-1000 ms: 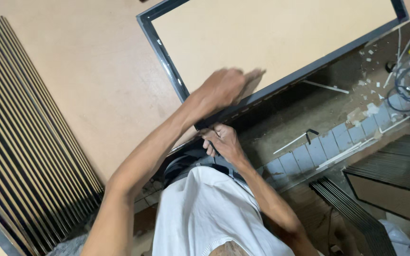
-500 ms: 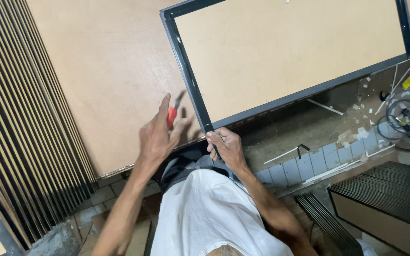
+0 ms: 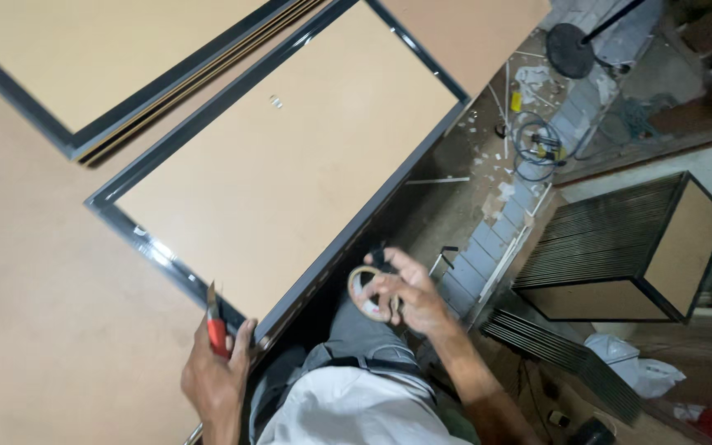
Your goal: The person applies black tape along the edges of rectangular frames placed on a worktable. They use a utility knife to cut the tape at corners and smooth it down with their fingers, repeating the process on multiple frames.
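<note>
My left hand (image 3: 216, 379) grips a red-handled cutter (image 3: 217, 323) at the near corner of a dark-framed tan panel (image 3: 290, 173) that lies flat on the tan worktable (image 3: 43, 330). My right hand (image 3: 409, 297) holds a roll of tape (image 3: 366, 290) off the table's edge, above my lap, with the fingers curled around the ring. The two hands are apart, the panel's corner between them.
A second framed panel (image 3: 92, 58) lies at the far left of the table. On the littered floor are a cable coil (image 3: 537, 144), a round stand base (image 3: 569, 49), a stack of ribbed frames (image 3: 620, 247) and more frames (image 3: 554, 346) leaning near my right arm.
The view has swung, so the panel now lies diagonally. My left hand drew back to the panel's near corner with the cutter. My right hand lifted off the frame edge and now shows the tape roll.
</note>
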A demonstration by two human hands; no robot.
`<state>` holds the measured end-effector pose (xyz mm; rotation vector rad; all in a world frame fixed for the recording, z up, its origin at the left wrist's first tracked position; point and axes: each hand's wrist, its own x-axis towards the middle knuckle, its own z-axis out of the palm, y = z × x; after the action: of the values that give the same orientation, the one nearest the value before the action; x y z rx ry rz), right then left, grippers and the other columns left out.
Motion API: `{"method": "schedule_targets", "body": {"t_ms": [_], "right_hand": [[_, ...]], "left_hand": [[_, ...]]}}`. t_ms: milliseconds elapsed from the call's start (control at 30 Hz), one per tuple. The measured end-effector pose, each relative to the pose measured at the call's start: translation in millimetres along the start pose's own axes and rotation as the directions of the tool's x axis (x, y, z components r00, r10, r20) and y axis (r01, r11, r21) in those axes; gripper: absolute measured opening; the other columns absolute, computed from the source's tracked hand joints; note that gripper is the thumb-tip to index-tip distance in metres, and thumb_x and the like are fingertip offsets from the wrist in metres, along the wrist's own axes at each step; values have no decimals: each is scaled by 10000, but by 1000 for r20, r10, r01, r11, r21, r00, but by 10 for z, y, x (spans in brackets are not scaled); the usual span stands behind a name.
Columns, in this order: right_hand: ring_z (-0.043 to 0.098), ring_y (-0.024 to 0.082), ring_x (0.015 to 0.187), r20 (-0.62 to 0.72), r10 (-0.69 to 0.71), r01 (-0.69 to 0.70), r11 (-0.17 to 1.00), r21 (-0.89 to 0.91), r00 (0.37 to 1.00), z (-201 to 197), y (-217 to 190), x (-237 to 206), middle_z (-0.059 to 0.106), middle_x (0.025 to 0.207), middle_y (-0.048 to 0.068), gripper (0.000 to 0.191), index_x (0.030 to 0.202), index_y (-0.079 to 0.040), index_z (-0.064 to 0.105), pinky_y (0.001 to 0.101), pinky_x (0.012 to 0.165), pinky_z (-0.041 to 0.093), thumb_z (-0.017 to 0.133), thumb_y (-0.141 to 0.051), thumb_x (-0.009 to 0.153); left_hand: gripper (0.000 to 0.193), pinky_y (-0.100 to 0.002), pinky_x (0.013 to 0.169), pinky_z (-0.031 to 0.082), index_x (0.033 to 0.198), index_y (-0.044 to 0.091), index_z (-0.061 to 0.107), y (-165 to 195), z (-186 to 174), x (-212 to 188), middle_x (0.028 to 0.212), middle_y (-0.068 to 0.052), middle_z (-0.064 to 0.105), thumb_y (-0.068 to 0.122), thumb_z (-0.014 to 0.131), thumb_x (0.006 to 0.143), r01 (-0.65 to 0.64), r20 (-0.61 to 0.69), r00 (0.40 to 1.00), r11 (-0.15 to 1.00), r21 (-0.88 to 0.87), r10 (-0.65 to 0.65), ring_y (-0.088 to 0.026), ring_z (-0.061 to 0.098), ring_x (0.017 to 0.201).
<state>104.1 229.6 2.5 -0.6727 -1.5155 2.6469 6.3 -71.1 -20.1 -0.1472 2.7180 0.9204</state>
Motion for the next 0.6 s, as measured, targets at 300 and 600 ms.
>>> {"method": "schedule_targets", "body": {"t_ms": [300,600], "right_hand": [[711,367,1053,10,-691,168,162,-972,723,-2384,-1555,1844,697,1184,239,753,1331,-2,399,418,846,598,816,19,705],[703,420,1046,266,-326,303,68,-950,907,-2808,-2034,2670,697,1044,260,646,1274,-33,513,463,839,584,811,-32,700]], "left_hand": [[732,-373,768,599,1288,-106,522,-975,1004,351,932,-234,696,107,880,686,-5,95,995,937,-349,41,-295,734,845],[628,-483,803,626,1369,-101,610,-955,844,430,975,-288,766,-4,833,790,491,258,851,867,-85,-457,-314,746,869]]}}
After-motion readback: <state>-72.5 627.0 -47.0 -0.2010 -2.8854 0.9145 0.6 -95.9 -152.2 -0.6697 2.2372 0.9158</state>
